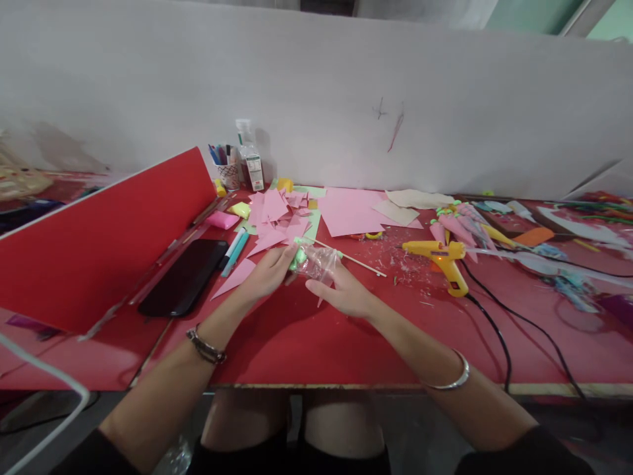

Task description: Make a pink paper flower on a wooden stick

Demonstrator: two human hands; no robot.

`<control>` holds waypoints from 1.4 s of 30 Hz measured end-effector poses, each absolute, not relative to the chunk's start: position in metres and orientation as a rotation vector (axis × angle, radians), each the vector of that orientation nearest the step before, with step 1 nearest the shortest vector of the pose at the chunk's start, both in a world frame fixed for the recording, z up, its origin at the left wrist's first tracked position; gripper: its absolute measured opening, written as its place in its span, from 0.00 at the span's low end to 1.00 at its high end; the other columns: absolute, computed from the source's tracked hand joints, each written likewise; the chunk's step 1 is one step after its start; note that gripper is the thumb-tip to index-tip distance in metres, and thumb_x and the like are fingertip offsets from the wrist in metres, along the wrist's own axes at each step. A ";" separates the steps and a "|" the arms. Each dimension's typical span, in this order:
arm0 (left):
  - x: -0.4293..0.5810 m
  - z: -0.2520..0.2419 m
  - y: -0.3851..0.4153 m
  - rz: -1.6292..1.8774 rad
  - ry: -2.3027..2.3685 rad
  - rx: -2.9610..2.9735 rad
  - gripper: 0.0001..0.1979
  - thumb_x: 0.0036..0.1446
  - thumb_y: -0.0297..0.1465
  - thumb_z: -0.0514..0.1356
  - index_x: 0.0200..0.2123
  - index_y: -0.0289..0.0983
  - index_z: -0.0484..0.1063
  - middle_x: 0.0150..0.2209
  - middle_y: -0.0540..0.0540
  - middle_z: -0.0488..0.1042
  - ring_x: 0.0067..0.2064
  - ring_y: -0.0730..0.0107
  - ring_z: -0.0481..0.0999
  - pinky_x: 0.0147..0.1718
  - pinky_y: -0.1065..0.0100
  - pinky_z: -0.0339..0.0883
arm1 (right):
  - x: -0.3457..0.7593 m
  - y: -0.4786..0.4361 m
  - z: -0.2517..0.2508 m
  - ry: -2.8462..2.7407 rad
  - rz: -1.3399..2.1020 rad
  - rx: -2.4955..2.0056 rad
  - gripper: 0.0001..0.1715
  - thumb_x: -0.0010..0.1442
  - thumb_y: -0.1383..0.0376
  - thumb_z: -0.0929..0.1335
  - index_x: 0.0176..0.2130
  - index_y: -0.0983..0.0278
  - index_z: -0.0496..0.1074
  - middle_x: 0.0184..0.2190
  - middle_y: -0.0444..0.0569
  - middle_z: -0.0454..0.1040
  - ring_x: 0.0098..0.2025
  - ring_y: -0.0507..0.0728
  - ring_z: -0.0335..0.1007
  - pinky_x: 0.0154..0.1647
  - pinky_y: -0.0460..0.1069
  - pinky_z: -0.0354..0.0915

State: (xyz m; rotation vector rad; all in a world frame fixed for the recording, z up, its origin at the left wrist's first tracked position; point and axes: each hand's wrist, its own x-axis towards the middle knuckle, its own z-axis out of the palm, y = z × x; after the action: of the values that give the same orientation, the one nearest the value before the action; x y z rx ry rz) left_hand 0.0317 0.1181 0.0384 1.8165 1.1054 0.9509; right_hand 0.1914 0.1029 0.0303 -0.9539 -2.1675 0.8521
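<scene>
Just above the red table, my left hand (pixel 271 272) has its fingers closed around soft-looking bright green clay (pixel 298 256) at one end of a crinkled clear plastic bag (pixel 320 262). The bag's other end is in my right hand (pixel 347 290), its thumb pointing left along the near side. Part of the green lump is hidden behind my left fingers. A thin wooden stick (pixel 363 264) lies just past my right hand. Beyond my hands are cut pink paper pieces (pixel 274 206), and one pink triangle (pixel 236 278) lies beside my left wrist.
A yellow hot glue gun (pixel 445 258) with a black cord lies right, near several pink paper cones (pixel 457 224). To the left are a black phone (pixel 184 277), two markers (pixel 234 252) and a leaning red board (pixel 123 244). A pen cup (pixel 228 175) and a bottle (pixel 251 161) stand behind.
</scene>
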 end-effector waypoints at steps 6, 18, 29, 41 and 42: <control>0.033 0.033 0.120 1.019 1.103 1.735 0.20 0.54 0.44 0.44 0.17 0.37 0.53 0.15 0.55 0.53 0.18 0.79 0.53 0.18 0.75 0.53 | 0.189 0.102 0.030 -2.196 0.853 -0.921 0.33 0.52 0.61 0.62 0.56 0.65 0.52 0.58 0.53 0.52 0.59 0.57 0.45 0.58 0.58 0.44; 0.031 0.042 0.122 0.882 1.000 1.981 0.17 0.54 0.37 0.42 0.19 0.37 0.58 0.18 0.53 0.61 0.21 0.77 0.58 0.23 0.74 0.57 | 0.184 0.097 0.034 -2.077 1.249 -0.995 0.20 0.50 0.63 0.64 0.44 0.65 0.64 0.37 0.49 0.70 0.36 0.53 0.66 0.38 0.51 0.64; 0.030 0.038 0.124 0.732 1.011 2.025 0.17 0.52 0.40 0.42 0.19 0.36 0.57 0.18 0.53 0.58 0.21 0.76 0.56 0.21 0.73 0.54 | 0.182 0.096 0.044 -1.898 1.626 -1.138 0.28 0.48 0.73 0.60 0.50 0.65 0.57 0.15 0.35 0.60 0.14 0.44 0.53 0.16 0.41 0.57; 0.027 0.040 0.127 0.885 1.120 1.873 0.20 0.52 0.41 0.42 0.13 0.38 0.50 0.12 0.56 0.50 0.15 0.80 0.48 0.15 0.73 0.46 | 0.190 0.107 0.038 -1.682 1.585 -0.893 0.10 0.55 0.69 0.57 0.36 0.66 0.64 0.08 0.32 0.53 0.12 0.44 0.50 0.26 0.44 0.64; 0.028 0.040 0.127 0.882 1.137 1.864 0.20 0.52 0.41 0.42 0.13 0.38 0.51 0.11 0.56 0.50 0.15 0.80 0.49 0.15 0.73 0.46 | 0.190 0.108 0.036 -1.669 1.560 -0.883 0.09 0.55 0.68 0.57 0.35 0.65 0.64 0.08 0.32 0.55 0.12 0.44 0.50 0.24 0.43 0.63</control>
State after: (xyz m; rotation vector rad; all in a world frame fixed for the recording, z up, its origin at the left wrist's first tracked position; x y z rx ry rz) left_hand 0.0280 0.1270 0.0396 1.8644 1.1369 0.8823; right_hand 0.1898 0.1082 0.0358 -0.8829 -1.6693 1.5597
